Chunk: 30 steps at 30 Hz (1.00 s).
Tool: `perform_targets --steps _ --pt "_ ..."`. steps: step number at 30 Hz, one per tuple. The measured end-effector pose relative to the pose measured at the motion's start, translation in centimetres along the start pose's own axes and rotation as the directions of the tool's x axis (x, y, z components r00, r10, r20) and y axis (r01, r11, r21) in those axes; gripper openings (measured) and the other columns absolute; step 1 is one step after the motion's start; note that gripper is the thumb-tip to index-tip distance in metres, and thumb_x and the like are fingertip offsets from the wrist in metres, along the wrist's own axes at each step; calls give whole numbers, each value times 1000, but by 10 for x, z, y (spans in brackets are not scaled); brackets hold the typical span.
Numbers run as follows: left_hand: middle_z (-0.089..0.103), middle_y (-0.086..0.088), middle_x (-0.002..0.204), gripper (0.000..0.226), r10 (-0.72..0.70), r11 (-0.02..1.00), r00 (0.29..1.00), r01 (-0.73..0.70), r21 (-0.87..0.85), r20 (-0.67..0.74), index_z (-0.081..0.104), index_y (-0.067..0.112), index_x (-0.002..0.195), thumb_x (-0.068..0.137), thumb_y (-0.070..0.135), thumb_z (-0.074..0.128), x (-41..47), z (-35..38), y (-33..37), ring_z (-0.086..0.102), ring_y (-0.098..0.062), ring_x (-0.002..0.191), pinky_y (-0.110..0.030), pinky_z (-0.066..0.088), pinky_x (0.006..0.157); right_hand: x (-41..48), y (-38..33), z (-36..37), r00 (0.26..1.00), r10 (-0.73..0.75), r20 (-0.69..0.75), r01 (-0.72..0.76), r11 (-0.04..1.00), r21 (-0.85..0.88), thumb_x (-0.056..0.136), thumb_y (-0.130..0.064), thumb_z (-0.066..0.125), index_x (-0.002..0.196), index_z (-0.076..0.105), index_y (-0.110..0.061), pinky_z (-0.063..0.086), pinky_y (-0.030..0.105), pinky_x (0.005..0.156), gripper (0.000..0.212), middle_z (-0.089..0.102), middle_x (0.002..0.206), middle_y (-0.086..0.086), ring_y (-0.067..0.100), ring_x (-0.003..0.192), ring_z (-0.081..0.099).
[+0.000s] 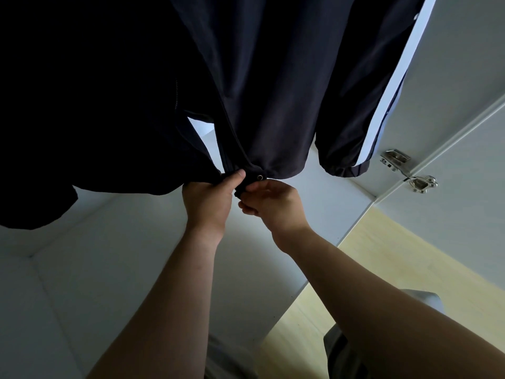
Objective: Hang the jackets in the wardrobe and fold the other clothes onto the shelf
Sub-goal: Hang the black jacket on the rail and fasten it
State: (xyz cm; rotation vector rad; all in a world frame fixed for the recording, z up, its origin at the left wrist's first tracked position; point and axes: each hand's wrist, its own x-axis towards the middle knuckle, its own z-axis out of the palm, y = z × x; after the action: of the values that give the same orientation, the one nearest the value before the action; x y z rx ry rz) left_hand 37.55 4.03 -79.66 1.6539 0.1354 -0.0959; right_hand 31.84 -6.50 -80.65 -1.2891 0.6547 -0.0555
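A dark navy zip-front jacket of thin woven fabric (273,91) is seen from below, hanging inside a white panelled wardrobe (109,255) and filling the upper part of the view. Its zip (226,127) runs down the front to the gathered hem, where a small round metal eyelet (261,177) is set. At the foot of the zip the hem is gripped by the left hand (209,199), with the fingers curled under the fabric and the thumb pressed on top. Just beside it, below the eyelet, a bunched bit of the hem is pinched by the fingertips of the right hand (276,205). To the right, the jacket's sleeve (352,105) hangs free, edged by a long white stripe (396,83). A silver metal hinge (407,169) is fixed to the white wardrobe door (464,77) at the right. A pale wooden floor (410,269) is seen lower right.
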Motion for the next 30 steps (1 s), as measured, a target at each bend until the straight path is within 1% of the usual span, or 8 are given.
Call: perform_targets --steps 4,8,10,13,16,18,22,30 --pt "55 8 56 42 -13 1000 997 15 -19 75 58 22 46 79 18 85 -3 -1 4 56 -7 57 -17 48 59 -1 -2 0 1000 -32 1 31 991 -127 84 -8 76 87 71 -8 62 33 74 6 76 74 7 26 72 75" --pt "63 0 76 14 -82 996 980 89 -30 183 68 13 74 72 27 72 -3 -5 12 60 -14 77 -33 50 74 2 -7 -2 999 -37 -25 31 976 -216 88 -10 71 91 73 -12 57 20 61 4 76 70 2 12 60 69" --pt "59 -3 84 25 -129 990 971 137 -25 203 61 12 83 66 29 58 -3 -6 13 53 -18 83 -37 41 76 3 -10 -4 998 -34 -45 23 977 -214 88 -10 70 89 72 -15 58 20 61 4 76 70 3 11 57 67" --pt "58 5 81 26 -135 990 977 139 -11 164 63 10 81 66 28 51 -3 -9 13 48 -8 73 -33 35 73 5 -14 -8 997 -43 -69 27 975 -219 89 -11 68 87 72 -19 55 17 58 9 75 70 3 10 54 65" --pt "56 6 70 23 -69 997 990 64 43 125 61 3 73 73 26 61 -4 -9 9 48 -8 65 -29 37 68 6 -17 -10 995 -58 -79 40 976 -216 89 -10 66 83 72 -22 57 20 61 14 75 70 3 10 54 64" --pt "56 12 59 26 -59 998 995 57 26 83 60 14 62 83 20 73 -3 -11 4 49 -7 56 -28 39 68 7 -17 -10 995 -56 -85 37 977 -211 89 -11 66 83 72 -23 58 25 66 14 76 71 3 11 55 65" --pt "68 8 63 25 -34 997 999 33 65 12 69 19 65 87 23 78 1 -14 -3 58 -12 59 -30 49 68 8 -17 -9 995 -52 -84 33 975 -218 90 -13 66 85 72 -23 58 23 64 12 76 70 2 10 55 66" --pt "72 -3 82 6 -225 937 972 233 -260 62 74 7 92 87 5 73 5 -11 3 68 -14 73 -23 54 68 10 -14 -6 992 -85 -96 66 981 -184 91 -11 65 81 69 -32 52 14 55 24 74 67 -1 6 54 66"
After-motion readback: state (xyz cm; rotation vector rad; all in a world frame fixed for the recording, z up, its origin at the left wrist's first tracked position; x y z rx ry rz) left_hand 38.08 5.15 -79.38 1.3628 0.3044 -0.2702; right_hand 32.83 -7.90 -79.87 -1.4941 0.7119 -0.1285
